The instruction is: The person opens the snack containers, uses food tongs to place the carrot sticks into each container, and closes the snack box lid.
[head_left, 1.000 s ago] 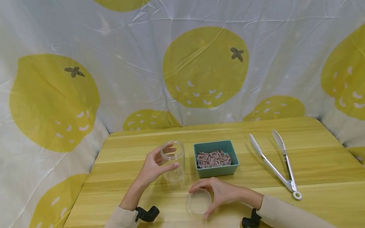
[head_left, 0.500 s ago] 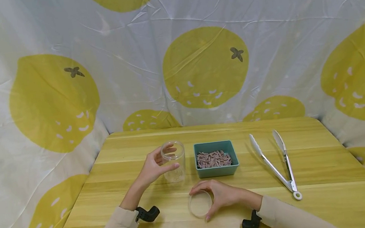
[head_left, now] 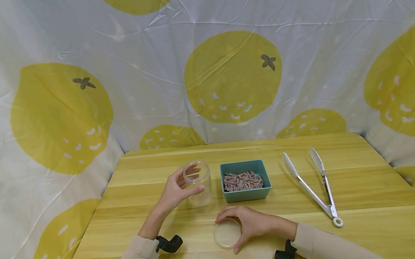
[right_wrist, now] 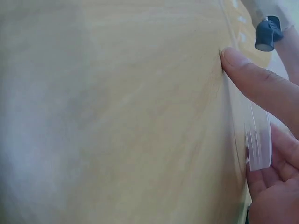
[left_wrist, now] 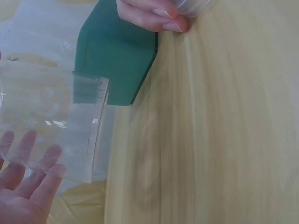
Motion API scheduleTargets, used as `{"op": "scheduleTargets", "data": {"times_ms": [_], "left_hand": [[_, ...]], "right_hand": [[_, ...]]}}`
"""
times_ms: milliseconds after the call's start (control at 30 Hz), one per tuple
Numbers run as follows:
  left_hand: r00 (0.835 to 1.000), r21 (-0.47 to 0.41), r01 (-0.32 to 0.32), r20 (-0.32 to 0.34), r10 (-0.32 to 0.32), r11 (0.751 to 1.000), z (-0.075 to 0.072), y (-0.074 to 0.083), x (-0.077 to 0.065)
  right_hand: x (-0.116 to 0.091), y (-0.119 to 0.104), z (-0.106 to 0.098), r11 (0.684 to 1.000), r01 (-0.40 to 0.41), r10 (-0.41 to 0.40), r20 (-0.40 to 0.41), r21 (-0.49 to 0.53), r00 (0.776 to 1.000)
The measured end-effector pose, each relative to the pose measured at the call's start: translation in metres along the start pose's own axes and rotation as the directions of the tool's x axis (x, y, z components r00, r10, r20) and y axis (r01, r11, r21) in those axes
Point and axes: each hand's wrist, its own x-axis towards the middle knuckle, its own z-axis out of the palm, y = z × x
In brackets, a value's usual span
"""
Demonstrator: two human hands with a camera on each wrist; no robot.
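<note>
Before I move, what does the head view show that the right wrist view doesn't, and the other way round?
Only head view: the metal tongs, spread open, and the brownish shreds in the teal box.
Only right wrist view: the ridged side of the clear lid.
Both: the lid, the right hand holding it, the left wrist's black camera and the wood-grain table.

One jar (head_left: 201,198), one lid (head_left: 227,233), one tub (head_left: 247,195), one pair of tongs (head_left: 314,194), apparently many strips (head_left: 242,181)

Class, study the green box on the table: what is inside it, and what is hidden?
Greyish-pink strips lie heaped inside the green box. Whatever is beneath them is covered and cannot be seen.
</note>
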Motion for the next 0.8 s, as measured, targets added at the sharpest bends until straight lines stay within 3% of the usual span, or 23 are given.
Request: {"op": "scheduleTargets", "data": {"times_ms": [400,800], "left_hand": [[1.000,-0.061,-0.008,-0.004,0.008,0.998,0.005,-0.010,0.002],[0.999,-0.119,0.033,-0.006,-0.033,0.992,0.010,-0.020,0.003]], "right_hand": [[0.000,-0.003,-0.001,0.999,0.024,-0.023,0.005,-0.033,1.000],[0.000,-0.005,-0.002,1.000,0.008,-0.007,0.015,-0.026,1.000]]}}
